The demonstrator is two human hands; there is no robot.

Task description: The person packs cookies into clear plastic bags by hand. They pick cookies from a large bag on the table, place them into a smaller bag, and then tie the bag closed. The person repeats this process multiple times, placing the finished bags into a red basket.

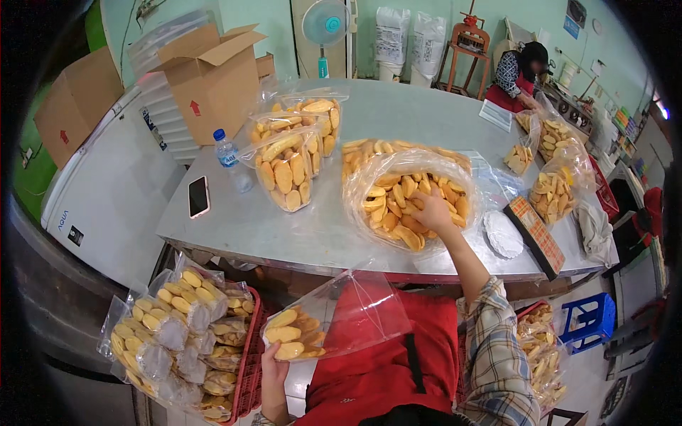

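Observation:
My left hand (274,365) grips the lower left end of a clear plastic bag (362,314), partly filled with oval yellow baked pieces (282,334), in front of my red apron. Over the metal table, my right hand (430,210) reaches into a large open plastic bag (354,213) full of similar pieces (394,205); its fingertips are among them, and whether they grip one cannot be told. Filled clear bags (285,173) stand to the left of the large bag. A stack of white paper doilies (502,234) and a patterned box (534,237) lie to its right.
On the metal table (298,234) are a phone (199,197), a water bottle (229,157) and more filled bags (554,194). A red crate (250,341) of packed bags stands lower left, and a blue stool (589,322) lower right. Another person (514,80) works at the far right.

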